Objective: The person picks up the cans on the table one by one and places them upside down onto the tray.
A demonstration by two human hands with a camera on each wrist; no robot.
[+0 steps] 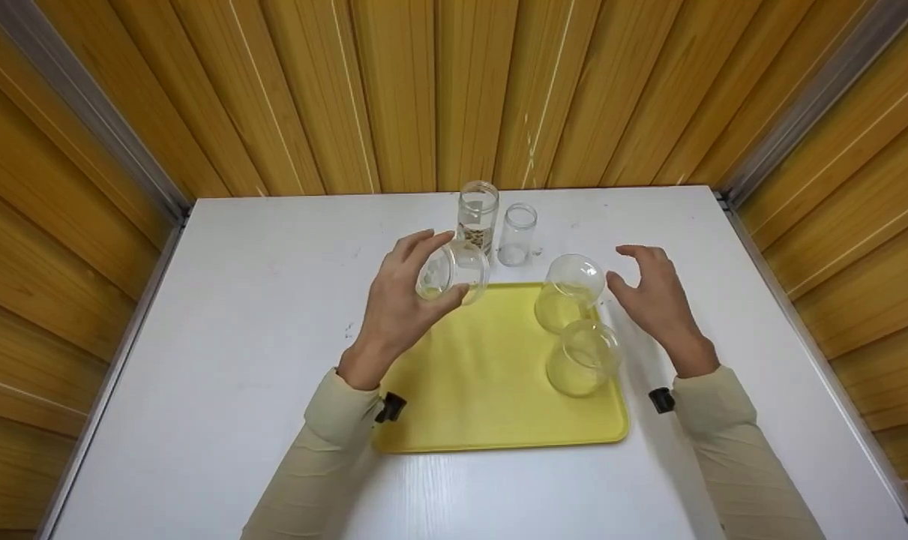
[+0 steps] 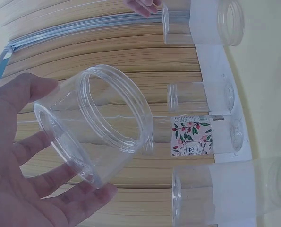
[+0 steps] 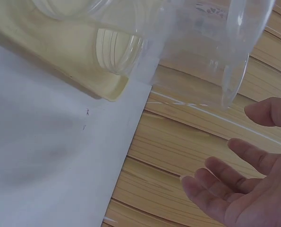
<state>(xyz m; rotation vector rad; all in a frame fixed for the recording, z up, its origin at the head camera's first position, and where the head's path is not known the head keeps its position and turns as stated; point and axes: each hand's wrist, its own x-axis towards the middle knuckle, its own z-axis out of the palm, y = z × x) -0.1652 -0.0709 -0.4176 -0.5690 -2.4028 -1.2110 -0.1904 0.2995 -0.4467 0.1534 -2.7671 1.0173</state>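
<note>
My left hand (image 1: 405, 300) holds a clear wide-mouthed jar (image 2: 74, 118), tilted, above the far left part of a yellow tray (image 1: 483, 390). Thumb and fingers lie on opposite sides of it, and its threaded mouth faces away from the palm. My right hand (image 1: 652, 300) is held in the air with fingers apart and nothing between them. Nearest to it stands a clear jar (image 1: 570, 292) at the tray's far right; a gap shows between them in the right wrist view. In front of that jar is another clear jar (image 1: 582, 360), also on the tray.
Behind the tray stand a tall jar with a floral label (image 2: 192, 137) and a slimmer clear jar (image 1: 517, 236). One more clear jar (image 2: 192, 198) shows in the left wrist view. The white table (image 1: 236, 300) ends at yellow wood-pattern walls (image 1: 468, 90).
</note>
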